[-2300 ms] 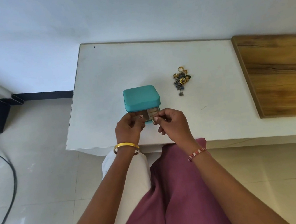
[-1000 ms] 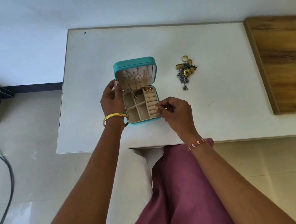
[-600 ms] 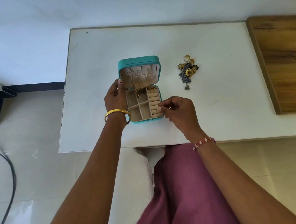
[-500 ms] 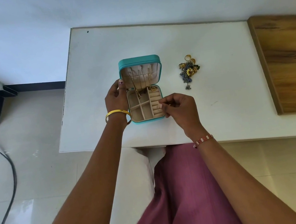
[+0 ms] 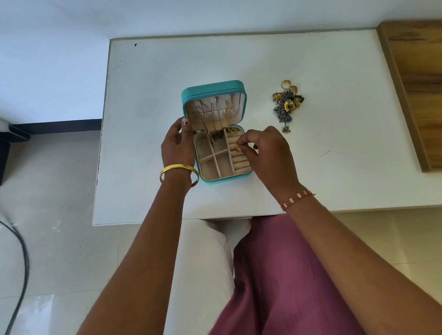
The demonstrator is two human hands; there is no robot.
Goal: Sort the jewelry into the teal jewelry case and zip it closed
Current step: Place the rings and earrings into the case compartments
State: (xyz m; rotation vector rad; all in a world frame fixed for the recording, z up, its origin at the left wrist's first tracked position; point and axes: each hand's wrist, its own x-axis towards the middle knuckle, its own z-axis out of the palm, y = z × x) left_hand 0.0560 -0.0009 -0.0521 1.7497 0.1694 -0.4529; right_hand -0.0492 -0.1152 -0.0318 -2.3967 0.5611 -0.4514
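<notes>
The left hand [image 5: 176, 145] is wrapped around the left side of the open case [image 5: 218, 132], with the thumb lying against the edge of the raised lid, so the case is steadied on the worktop [image 5: 311, 51]. Should that hold be eased, the lid could probably drop onto the work, or the light case could be pushed sideways.

Chains are hung inside the lid and trail into the rear compartments; they could be snagged by a careless reach.

A small gold piece [image 5: 236, 146], likely a ring, is pinched between the tips of the right hand [image 5: 267, 152] over the ring rolls. It could slip from so fine a pinch, or be seated too shallowly between the rolls.

Further right, the pile [image 5: 287, 102] of loose jewelry lies well apart from the case, unsorted. Its pieces look tangled, so several could be dragged out together when one is lifted.
</notes>
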